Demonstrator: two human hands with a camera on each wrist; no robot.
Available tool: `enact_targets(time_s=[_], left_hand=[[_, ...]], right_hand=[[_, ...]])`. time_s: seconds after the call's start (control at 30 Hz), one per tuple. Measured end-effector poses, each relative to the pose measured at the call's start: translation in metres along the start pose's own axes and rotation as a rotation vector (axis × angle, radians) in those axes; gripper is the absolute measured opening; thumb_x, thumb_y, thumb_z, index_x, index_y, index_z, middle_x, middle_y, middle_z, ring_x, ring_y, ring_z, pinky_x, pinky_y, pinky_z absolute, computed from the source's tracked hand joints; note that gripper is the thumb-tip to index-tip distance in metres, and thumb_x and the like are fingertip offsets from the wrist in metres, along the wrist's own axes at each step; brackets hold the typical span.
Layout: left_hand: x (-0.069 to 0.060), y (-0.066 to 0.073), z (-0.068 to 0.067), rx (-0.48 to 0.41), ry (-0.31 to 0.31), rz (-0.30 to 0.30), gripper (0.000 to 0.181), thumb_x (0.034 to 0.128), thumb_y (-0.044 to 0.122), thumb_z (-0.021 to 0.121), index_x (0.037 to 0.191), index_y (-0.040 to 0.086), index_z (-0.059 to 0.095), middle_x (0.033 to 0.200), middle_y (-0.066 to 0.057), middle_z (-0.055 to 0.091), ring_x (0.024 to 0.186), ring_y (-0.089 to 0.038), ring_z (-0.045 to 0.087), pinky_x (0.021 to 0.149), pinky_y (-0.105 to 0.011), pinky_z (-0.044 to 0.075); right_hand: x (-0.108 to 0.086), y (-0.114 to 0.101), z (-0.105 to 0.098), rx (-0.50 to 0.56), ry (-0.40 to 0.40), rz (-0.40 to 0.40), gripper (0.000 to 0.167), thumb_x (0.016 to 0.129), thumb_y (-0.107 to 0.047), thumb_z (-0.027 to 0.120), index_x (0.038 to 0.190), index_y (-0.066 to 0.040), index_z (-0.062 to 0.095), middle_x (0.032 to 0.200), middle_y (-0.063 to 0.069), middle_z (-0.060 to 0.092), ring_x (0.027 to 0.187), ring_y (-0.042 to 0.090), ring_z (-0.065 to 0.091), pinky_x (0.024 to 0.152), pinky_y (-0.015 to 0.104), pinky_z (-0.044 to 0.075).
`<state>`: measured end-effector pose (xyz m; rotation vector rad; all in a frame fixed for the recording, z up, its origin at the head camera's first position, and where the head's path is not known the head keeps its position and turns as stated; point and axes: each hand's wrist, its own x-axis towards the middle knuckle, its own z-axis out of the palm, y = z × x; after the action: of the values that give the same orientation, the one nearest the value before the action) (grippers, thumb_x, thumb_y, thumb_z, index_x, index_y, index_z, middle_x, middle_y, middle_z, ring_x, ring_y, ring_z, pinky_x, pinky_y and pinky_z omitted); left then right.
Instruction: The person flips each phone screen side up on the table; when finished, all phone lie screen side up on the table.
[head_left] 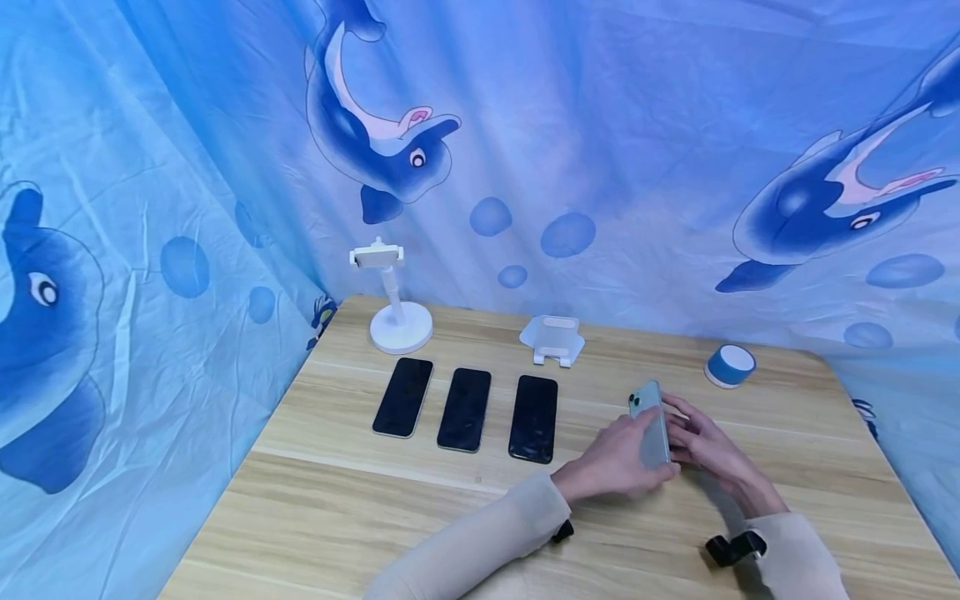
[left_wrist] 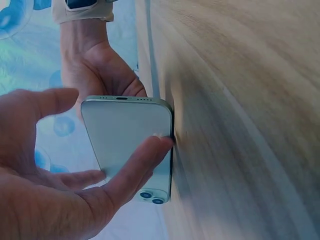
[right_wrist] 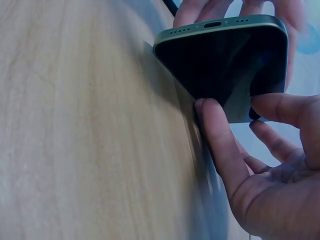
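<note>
A pale green phone (head_left: 654, 433) stands tilted on a long edge on the wooden table, held between both hands. My left hand (head_left: 618, 457) holds it from the back; in the left wrist view, one finger (left_wrist: 145, 160) lies across the back to the lower edge and another meets the opposite edge. On the dark screen side, my right hand (head_left: 708, 446) holds it with its fingertips, one finger (right_wrist: 217, 125) at the lower edge. Three dark-screened phones lie flat to the left: one (head_left: 403, 397), a second (head_left: 464, 410) and a third (head_left: 533, 419).
Behind the phones stand a white round-based phone stand (head_left: 401, 329) and a small white folding stand (head_left: 555, 337). A blue and white round container (head_left: 731, 366) sits at the back right. A blue dolphin-print curtain (head_left: 637, 150) hangs behind the table (head_left: 315, 517).
</note>
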<state>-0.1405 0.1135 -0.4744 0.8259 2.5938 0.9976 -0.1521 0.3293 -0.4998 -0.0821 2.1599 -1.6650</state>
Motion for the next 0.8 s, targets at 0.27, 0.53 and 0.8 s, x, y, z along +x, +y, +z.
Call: enact_targets(time_s=[0.27,0.53,0.8], left_hand=[[-0.001,-0.003,0.001,-0.067,0.051,-0.056,0.073,0.0998,0.048,0.065,0.162,0.027,0.034,0.144,-0.003,0.062,0.117,-0.010,0.061,0.090,-0.022,0.050],[-0.004,-0.008,-0.004,-0.125,0.066,-0.039,0.072,0.0981,0.041,0.070,0.161,0.022,0.039,0.134,-0.002,0.069,0.120,-0.009,0.066,0.092,-0.018,0.051],[-0.004,-0.014,-0.008,-0.239,0.095,-0.058,0.070,0.0954,0.029,0.075,0.157,0.020,0.044,0.122,-0.003,0.073,0.093,-0.003,0.068,0.078,-0.015,0.049]], right_hand=[[0.001,0.000,0.005,-0.013,0.012,-0.018,0.068,0.111,-0.024,0.051,0.166,-0.005,0.015,0.153,0.030,0.047,0.107,-0.001,0.067,0.086,0.029,0.060],[0.003,-0.001,0.010,0.007,-0.013,-0.023,0.067,0.111,-0.024,0.051,0.165,-0.002,0.018,0.155,0.036,0.041,0.109,0.001,0.068,0.089,0.030,0.061],[0.007,-0.003,0.012,0.001,-0.005,0.003,0.069,0.110,-0.027,0.053,0.165,-0.002,0.019,0.155,0.038,0.039,0.107,0.006,0.070,0.088,0.030,0.061]])
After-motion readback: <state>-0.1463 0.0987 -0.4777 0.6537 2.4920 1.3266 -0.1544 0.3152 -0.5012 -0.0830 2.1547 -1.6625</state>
